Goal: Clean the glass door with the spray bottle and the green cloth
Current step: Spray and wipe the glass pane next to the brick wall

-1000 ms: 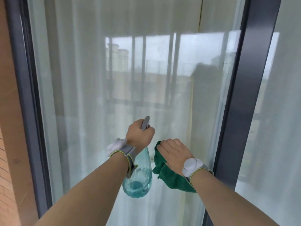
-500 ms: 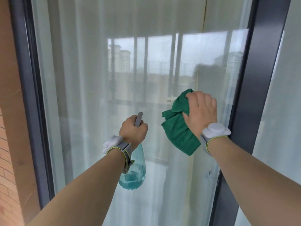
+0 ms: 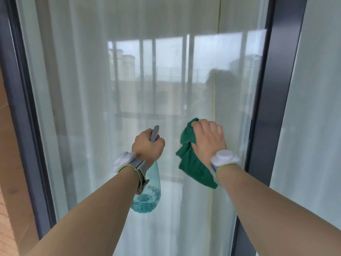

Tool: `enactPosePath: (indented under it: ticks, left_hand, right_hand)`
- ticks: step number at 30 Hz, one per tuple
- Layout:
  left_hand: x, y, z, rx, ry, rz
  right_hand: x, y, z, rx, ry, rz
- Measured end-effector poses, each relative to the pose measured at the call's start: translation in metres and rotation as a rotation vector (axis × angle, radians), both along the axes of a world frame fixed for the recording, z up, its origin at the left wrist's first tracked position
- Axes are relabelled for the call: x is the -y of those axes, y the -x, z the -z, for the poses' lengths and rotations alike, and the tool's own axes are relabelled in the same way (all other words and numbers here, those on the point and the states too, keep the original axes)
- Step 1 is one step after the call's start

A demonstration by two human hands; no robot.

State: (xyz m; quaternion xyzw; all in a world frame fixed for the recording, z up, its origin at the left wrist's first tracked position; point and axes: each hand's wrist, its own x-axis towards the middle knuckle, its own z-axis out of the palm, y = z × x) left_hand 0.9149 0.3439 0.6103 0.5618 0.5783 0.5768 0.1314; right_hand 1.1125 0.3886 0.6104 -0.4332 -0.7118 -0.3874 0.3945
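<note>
A: What is the biggest thing here?

B: The glass door [image 3: 140, 85]. It fills almost the whole view. A dark frame [image 3: 273, 108] stands at its right edge and another dark upright at its left edge. Behind the glass hangs a pale curtain [image 3: 73, 89], and the glass reflects some buildings and a railing.

A: And to the left of the door?

B: A strip of brown brick wall [image 3: 9, 163], just beside the left frame.

A: Where is the green cloth?

B: The green cloth [image 3: 191, 163] lies against the glass door, in its lower right part, near the right frame. The right hand [image 3: 208, 141] presses it to the glass. The fingers [image 3: 203, 126] are laid over the top of the cloth, nearly straight and close together, and the cloth hangs down below the palm in folds.

A: And the spray bottle?

B: The spray bottle [image 3: 147, 194] is in front of the door, left of the cloth and apart from it. It is clear blue-green, with some liquid at the bottom. The left hand [image 3: 147, 146] grips its neck, the fingers curled tightly round it, so the grey spray head sticks up above the fist. I cannot tell if the bottle touches the glass.

A: Anything smaller?

B: Each wrist carries a grey band with a white device [image 3: 224, 157] on it.
</note>
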Motion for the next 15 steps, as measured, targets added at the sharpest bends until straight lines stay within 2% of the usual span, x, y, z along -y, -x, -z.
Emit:
enactPosePath:
  ticks: [4,9,15]
  left_hand:
    - [-0.002,0.000,-0.011,0.009,-0.031,0.003]
    - [-0.008,-0.011,-0.013,0.058,-0.022,-0.014]
    - [-0.012,-0.027,-0.001,0.039,-0.037,0.045]
  right_hand:
    - [-0.004,0.001,-0.023,0.055,-0.034,-0.007]
    - [-0.002,-0.045,-0.029,-0.244,-0.110,0.071]
    - [-0.002,-0.050,-0.011,-0.420,-0.136,0.128]
